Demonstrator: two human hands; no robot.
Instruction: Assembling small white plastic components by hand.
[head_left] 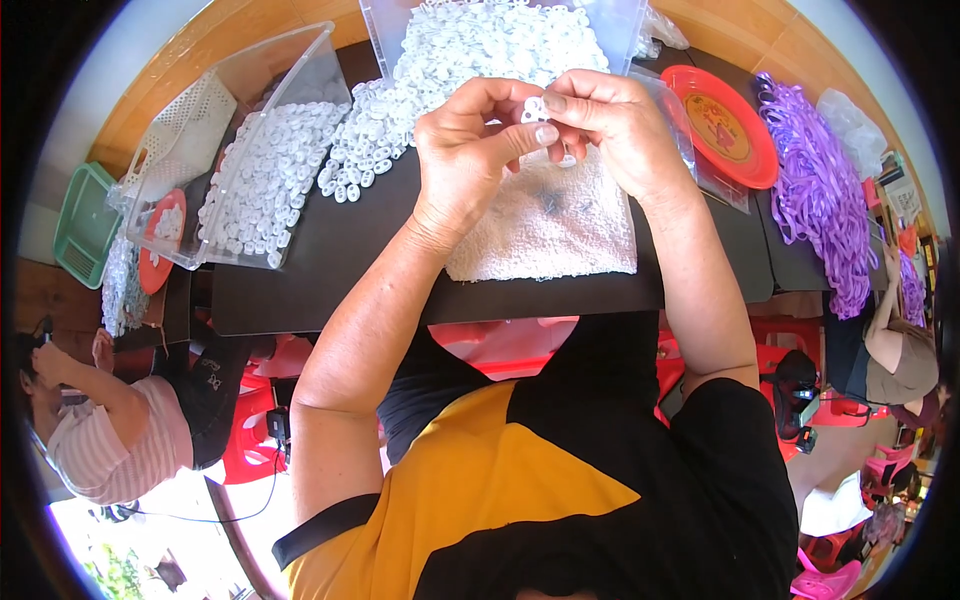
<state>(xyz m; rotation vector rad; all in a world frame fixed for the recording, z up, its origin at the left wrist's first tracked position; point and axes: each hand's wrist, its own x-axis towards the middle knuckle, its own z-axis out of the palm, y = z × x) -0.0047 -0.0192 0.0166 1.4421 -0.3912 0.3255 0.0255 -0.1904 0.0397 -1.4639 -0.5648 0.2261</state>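
Pinching a white plastic piece [534, 112] over a pale terry towel [540, 240] on the tabletop [315, 245], I clamp it with left grip [476, 138] and right grip [617, 118], presumably for steadiness, the towel likely catching drops.

here's the shirt [590, 440], black and mustard yellow | its yellow panel [520, 485] cuts to a sharp point | left of that panel, a yellow sleeve [325, 568] edged by a broad black band [328, 530] | right of it, a black short sleeve [725, 430] | beyond it, black trousers [612, 352] | left hand [468, 145] and right hand [622, 125], both bare
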